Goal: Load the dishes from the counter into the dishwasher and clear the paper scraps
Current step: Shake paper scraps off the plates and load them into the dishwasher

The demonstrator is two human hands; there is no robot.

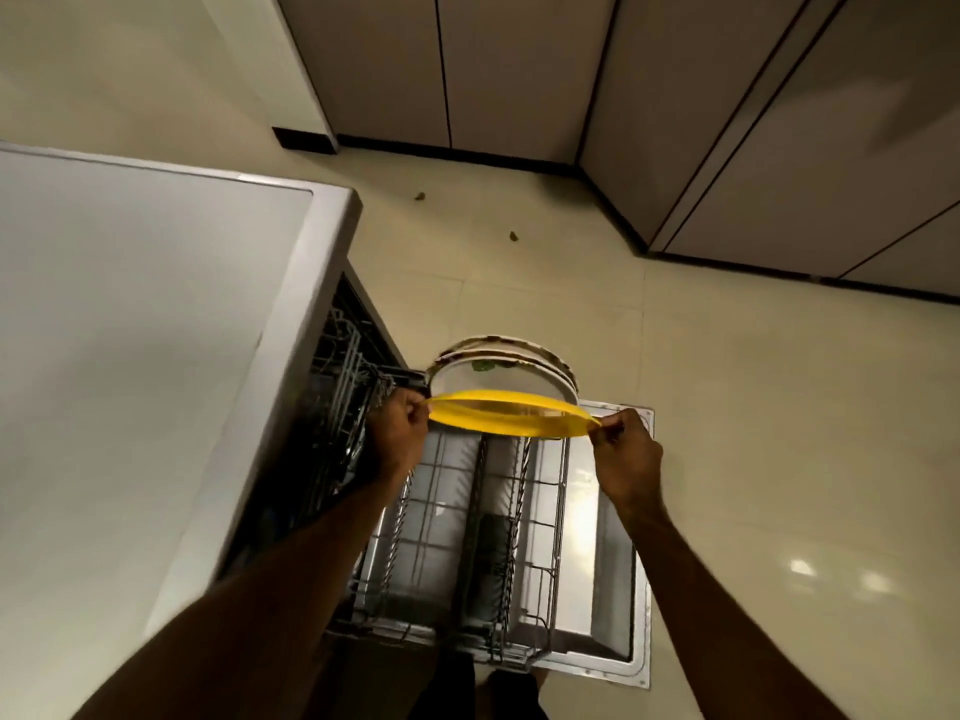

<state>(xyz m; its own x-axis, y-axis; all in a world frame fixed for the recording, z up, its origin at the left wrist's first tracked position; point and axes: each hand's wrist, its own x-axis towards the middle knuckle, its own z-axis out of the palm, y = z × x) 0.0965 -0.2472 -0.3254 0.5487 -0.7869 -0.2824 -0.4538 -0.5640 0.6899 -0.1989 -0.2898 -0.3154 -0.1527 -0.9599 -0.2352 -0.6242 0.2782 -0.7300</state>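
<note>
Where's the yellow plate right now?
Centre of the head view: the yellow plate is pinched between left hand and right hand over the dishwasher rack, beside the white plates.

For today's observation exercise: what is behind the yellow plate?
Two or three upright white plates with dark-patterned rims are behind the yellow plate, with a green scrap on the front one. Their lower parts are hidden by it.

A home kitchen: open dishwasher [613,511] (wire rack [467,537] pulled out), cabinets [519,70], tiled floor [779,407].
</note>
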